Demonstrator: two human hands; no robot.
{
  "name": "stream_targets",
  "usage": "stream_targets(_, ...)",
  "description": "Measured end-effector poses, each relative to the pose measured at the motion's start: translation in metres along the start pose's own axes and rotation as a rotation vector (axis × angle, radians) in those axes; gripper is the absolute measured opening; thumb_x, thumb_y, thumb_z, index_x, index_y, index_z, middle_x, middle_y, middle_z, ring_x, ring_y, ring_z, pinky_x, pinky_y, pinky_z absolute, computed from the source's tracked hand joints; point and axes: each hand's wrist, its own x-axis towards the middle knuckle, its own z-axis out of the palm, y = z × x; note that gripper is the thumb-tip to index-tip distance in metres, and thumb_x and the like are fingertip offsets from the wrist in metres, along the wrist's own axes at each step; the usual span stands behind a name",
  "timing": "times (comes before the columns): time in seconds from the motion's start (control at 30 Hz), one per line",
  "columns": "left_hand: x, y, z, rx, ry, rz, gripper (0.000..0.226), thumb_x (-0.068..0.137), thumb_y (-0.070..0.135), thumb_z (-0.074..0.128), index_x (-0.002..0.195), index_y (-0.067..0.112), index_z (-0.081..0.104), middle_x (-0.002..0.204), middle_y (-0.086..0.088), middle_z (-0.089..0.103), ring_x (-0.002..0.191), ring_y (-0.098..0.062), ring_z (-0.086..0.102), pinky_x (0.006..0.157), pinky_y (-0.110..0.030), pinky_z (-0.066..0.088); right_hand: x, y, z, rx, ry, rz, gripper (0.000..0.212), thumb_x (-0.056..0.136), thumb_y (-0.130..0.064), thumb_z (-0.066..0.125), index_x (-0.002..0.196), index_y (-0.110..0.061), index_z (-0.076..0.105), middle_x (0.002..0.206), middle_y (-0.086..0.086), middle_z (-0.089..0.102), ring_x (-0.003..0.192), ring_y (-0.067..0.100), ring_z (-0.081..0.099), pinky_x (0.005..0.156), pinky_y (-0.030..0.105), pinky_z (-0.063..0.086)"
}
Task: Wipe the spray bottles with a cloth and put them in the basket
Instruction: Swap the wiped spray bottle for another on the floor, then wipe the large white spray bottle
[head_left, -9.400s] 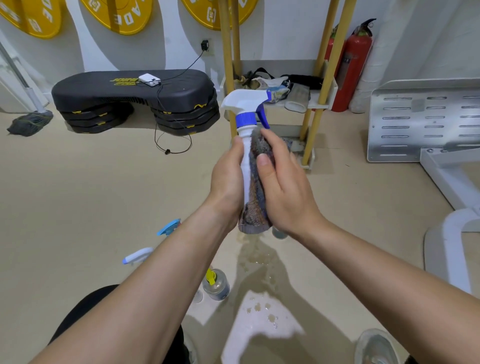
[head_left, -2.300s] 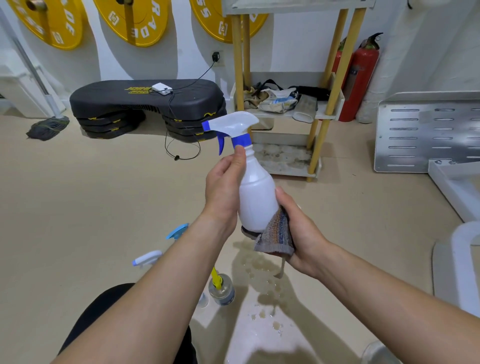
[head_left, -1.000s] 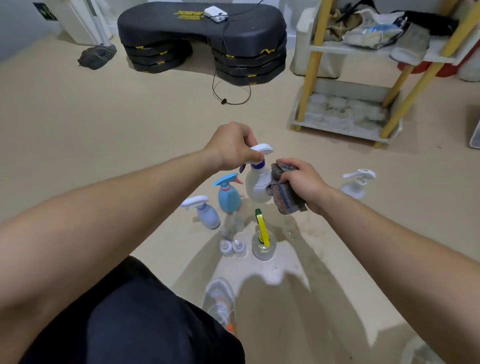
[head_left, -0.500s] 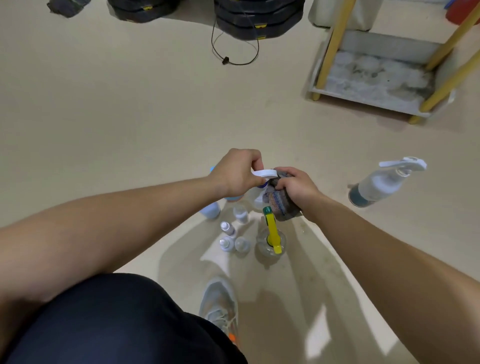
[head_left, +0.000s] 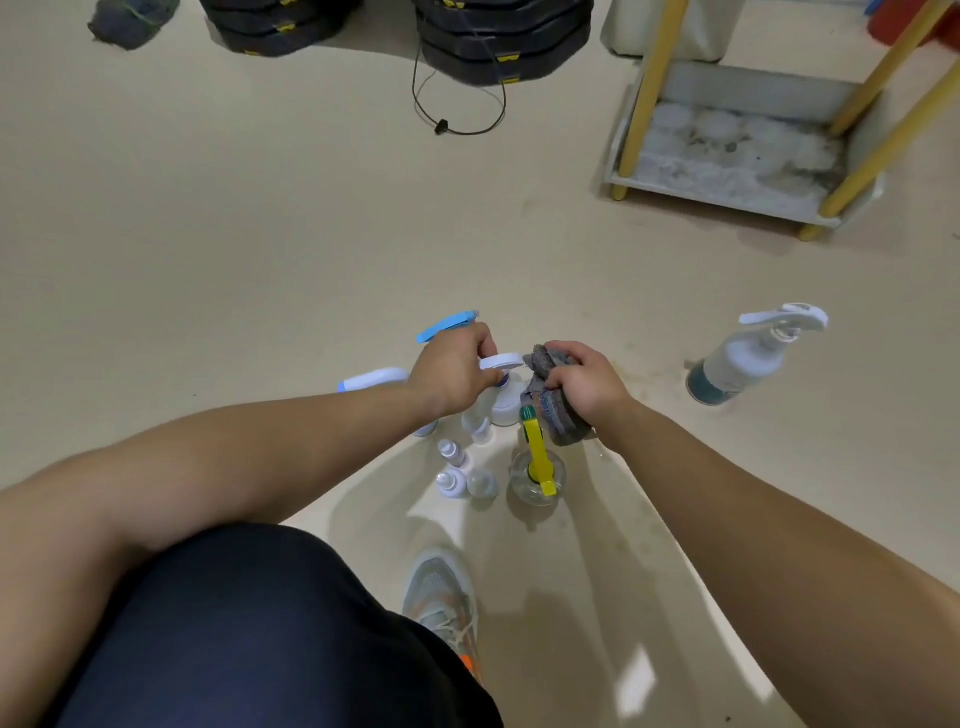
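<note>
Left hand (head_left: 451, 371) grips the upright spray bottle (head_left: 505, 404) by its head, which projects rightward; right hand (head_left: 582, 382) clutches the bunched cloth (head_left: 555, 415) beside it.

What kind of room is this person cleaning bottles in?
Probably a gym or its storage corner: stacked black step platforms with yellow marks stand on the beige floor, beside a white shelf rack with yellow legs.
</note>
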Motion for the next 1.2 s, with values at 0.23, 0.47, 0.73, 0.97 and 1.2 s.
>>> stream_targets(0.23,-0.005,0.029,-0.029,0.293,-0.153,0.053,0.051,0.093,0.034,0.068,0.136,0.012,0.055,0.133,-0.007,0.063,0.124,-0.028,0.055,0.095,-0.034,0.046,-0.039,-0.014,-0.033,0.008,0.041,-0.068,0.054,0.079,-0.007,0.055,0.131,-0.022,0.059,0.12,0.001,0.067,0.1,0.027,0.069,0.091,0.039,0.057)
stream_targets(0.47,-0.019,0.132,-0.054,0.396,-0.314,0.204,0.032,0.096,0.037,0.063,0.121,0.018,0.066,0.119,-0.001,0.069,0.107,-0.021,0.059,0.088,-0.03,0.048,-0.094,-0.022,-0.089,0.036,0.125,-0.104,0.039,0.09,0.003,0.052,0.121,-0.019,0.061,0.097,0.003,0.068,0.071,0.007,0.067,0.057,0.014,0.052)
stream_targets(0.73,-0.022,0.209,0.017,0.456,-0.392,0.278,0.031,0.097,0.039,0.061,0.12,0.019,0.065,0.12,-0.002,0.068,0.111,-0.025,0.06,0.093,-0.036,0.052,-0.121,0.011,-0.165,0.197,0.274,-0.048,0.033,0.094,0.002,0.047,0.115,-0.02,0.059,0.097,0.001,0.069,0.06,0.008,0.07,0.054,0.019,0.056)
stream_targets(0.97,0.016,0.198,0.097,0.233,-0.348,0.073,0.051,0.092,0.043,0.067,0.135,0.02,0.053,0.132,-0.003,0.061,0.116,-0.025,0.058,0.098,-0.038,0.05,-0.092,0.062,-0.205,0.368,0.429,0.017,0.023,0.095,-0.015,0.046,0.114,-0.02,0.059,0.108,0.016,0.071,0.087,0.034,0.072,0.085,0.049,0.058)
stream_targets(1.2,0.055,0.212,0.146,-0.473,-0.134,-0.062,0.073,0.081,0.028,0.083,0.143,0.022,0.044,0.13,0.003,0.054,0.106,-0.014,0.052,0.087,-0.026,0.041,-0.048,0.095,-0.226,0.605,0.598,0.008,0.023,0.105,-0.024,0.039,0.103,-0.019,0.062,0.086,0.007,0.075,0.08,0.027,0.072,0.077,0.038,0.059)
